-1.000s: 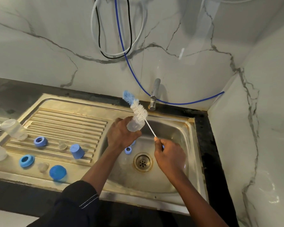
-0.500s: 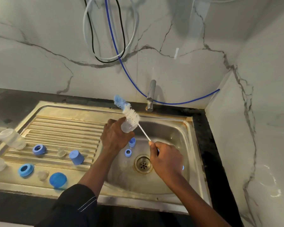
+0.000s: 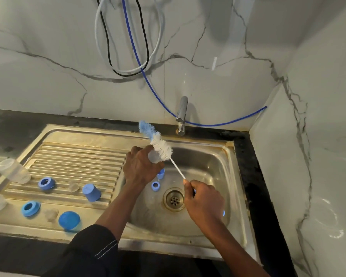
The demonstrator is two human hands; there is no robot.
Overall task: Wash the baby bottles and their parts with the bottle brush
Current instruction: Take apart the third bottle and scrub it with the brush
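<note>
Faces a marble-veined wall [image 3: 48,86] hung with looped hoses [image 3: 154,90], above a steel sink [image 3: 218,166] with a ribbed drainboard [image 3: 78,156]. Grips a small clear bottle [image 3: 154,156] in the left hand [image 3: 140,166] over the basin, fingers curled round it, with the bottle brush [image 3: 161,147] laid across its upper edge. Pinches the brush's thin white stem in the right hand [image 3: 205,202], near the drain. On the drainboard: a second clear bottle [image 3: 13,170] tipped at the left edge, a blue cup [image 3: 92,192], a blue dome cap [image 3: 69,220], two blue rings [image 3: 46,183]. On the basin floor: two small blue pieces [image 3: 155,186].
</note>
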